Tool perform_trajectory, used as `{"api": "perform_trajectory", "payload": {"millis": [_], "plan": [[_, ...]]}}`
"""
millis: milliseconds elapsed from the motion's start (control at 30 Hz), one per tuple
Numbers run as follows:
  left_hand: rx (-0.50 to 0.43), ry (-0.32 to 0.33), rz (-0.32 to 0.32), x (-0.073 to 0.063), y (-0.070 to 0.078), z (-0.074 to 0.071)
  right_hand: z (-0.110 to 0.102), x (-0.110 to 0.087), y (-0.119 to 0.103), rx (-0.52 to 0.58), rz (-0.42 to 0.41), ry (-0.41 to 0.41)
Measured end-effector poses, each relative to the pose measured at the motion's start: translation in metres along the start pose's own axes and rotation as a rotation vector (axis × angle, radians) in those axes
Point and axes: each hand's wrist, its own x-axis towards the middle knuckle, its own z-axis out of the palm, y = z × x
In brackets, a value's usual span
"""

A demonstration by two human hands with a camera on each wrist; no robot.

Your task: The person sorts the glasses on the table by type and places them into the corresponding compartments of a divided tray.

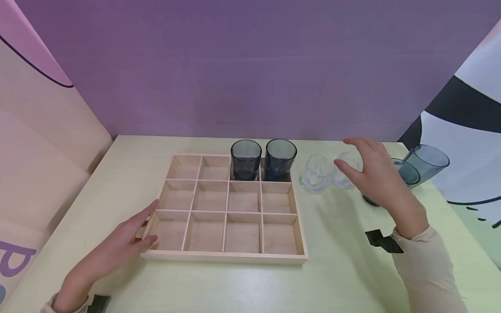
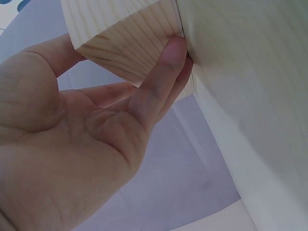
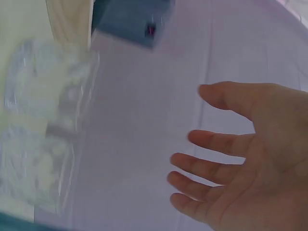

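Observation:
A light wooden divided tray (image 1: 225, 258) lies on the table, and my left hand (image 1: 121, 241) holds its front left corner. In the left wrist view, fingers (image 2: 154, 89) press the tray's side (image 2: 130, 43) close to the tabletop. Two dark blue-grey tumblers (image 1: 245, 161) stand in the back row's two right compartments. My right hand (image 1: 377, 176) is raised beside two clear glasses (image 1: 316, 174), thumb and fingers apart with nothing between them. The right wrist view shows the clear glasses (image 3: 48, 86) away from the spread fingers (image 3: 207, 166).
Past the right hand, a bluish tumbler (image 1: 429, 161) and another dark-rimmed glass (image 1: 407, 171), partly hidden by the hand, stand near the table's right edge. A purple backdrop (image 1: 250, 69) rises behind the table (image 1: 219, 287). Black straps (image 1: 383, 241) show at the sleeves.

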Motion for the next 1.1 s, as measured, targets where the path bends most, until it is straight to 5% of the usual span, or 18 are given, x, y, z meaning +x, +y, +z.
{"api": "perform_trajectory", "payload": {"millis": [267, 567, 1100], "plan": [[0.001, -0.014, -0.013, 0.001, 0.001, 0.0, -0.022, -0.008, 0.048, -0.024, 0.145, -0.028], [0.015, -0.006, -0.018, 0.0, 0.001, -0.001, -0.029, -0.013, 0.084, -0.096, 0.303, -0.155], [0.018, 0.0, -0.002, 0.0, 0.0, 0.002, -0.028, -0.018, 0.104, -0.151, 0.274, -0.313]]}}
